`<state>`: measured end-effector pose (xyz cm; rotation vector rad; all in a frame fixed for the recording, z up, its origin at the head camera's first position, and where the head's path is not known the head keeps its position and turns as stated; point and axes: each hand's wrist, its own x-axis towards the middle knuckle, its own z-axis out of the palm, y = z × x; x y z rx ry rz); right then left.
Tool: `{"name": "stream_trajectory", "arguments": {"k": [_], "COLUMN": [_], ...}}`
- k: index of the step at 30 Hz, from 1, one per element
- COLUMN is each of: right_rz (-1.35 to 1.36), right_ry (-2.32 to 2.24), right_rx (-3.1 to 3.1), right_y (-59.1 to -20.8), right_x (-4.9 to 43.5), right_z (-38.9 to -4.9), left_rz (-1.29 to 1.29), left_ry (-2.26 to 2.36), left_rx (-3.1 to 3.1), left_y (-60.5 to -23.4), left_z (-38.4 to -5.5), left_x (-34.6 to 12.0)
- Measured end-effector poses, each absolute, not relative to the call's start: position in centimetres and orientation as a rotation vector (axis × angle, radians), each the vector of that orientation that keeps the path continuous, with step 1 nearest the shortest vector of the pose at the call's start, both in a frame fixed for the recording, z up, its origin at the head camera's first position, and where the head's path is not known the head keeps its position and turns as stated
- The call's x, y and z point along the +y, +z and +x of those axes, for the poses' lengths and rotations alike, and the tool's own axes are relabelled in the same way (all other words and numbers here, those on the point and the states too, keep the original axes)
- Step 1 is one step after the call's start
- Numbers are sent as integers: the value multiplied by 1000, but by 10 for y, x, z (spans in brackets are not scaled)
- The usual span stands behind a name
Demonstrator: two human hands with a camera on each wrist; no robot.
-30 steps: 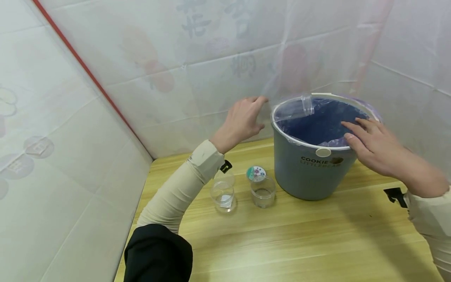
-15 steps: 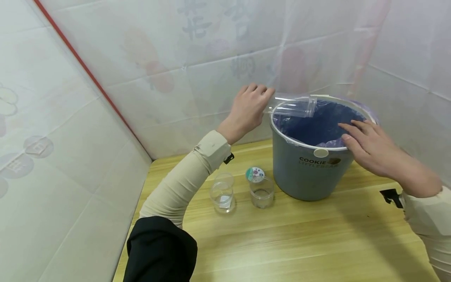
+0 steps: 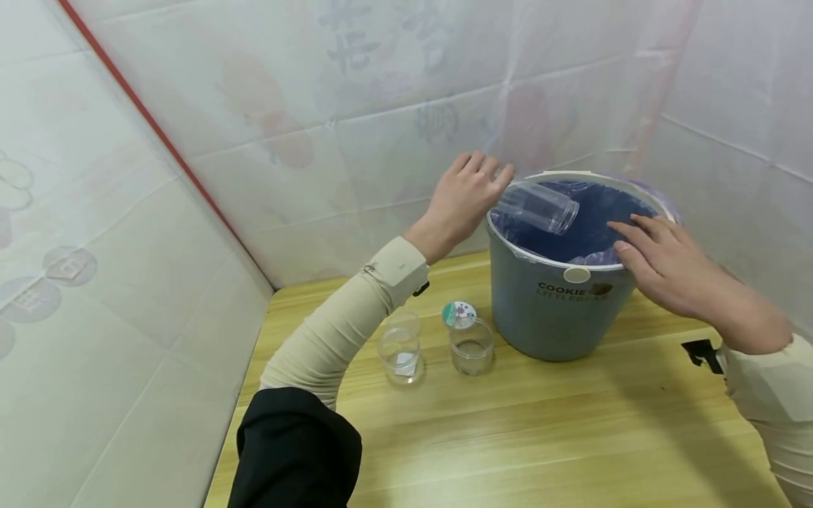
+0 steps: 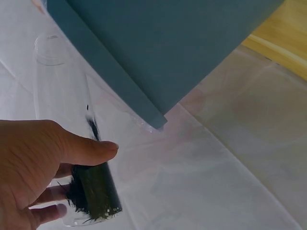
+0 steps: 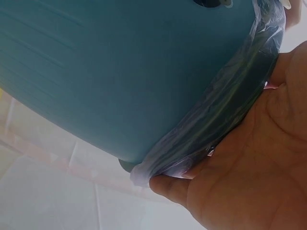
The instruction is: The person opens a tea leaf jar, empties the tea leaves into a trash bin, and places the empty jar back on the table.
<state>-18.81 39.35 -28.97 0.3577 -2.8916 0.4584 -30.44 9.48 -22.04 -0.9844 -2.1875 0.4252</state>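
Observation:
My left hand (image 3: 460, 201) grips a tall clear plastic jar (image 3: 540, 204) by its base end. The jar lies tilted over the bucket's left rim, its open mouth pointing down and right inside. In the left wrist view, a dark clump of leaf-like bits (image 4: 98, 189) sits near the jar's base, under the thumb. A grey-blue bucket (image 3: 552, 317) with a thin plastic liner (image 5: 216, 110) stands upright on the table. My right hand (image 3: 676, 264) rests on the bucket's right rim, its fingers extended over the liner.
Two small clear cups, a left cup (image 3: 399, 353) and a right cup (image 3: 472, 349), stand left of the bucket. A round printed lid (image 3: 459, 312) lies behind the right cup, a clear disc (image 3: 406, 321) behind the left one. White sheeting (image 3: 381, 127) surrounds the wooden table (image 3: 540, 437).
My left hand has come right, taken hold of the jar at the bucket's rim and tipped its mouth lower into the bucket. My right hand has stayed nearly still on the rim.

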Motion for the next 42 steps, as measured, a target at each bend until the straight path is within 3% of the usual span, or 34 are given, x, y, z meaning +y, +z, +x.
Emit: {"name": "stream_trajectory", "arguments": {"k": [28,42], "right_rz": [357,368], "right_ry": [466,457], "right_rx": [-2876,-2862], "right_y": [-290,-292], "right_x": [393,392], "right_z": [-190,-191], "left_rz": [-980,-983], "left_ry": [722,626], "left_rx": [-1656,-1726], "left_y": [-229,-232], "left_z": [-304,-298], "left_x": [109,109]}}
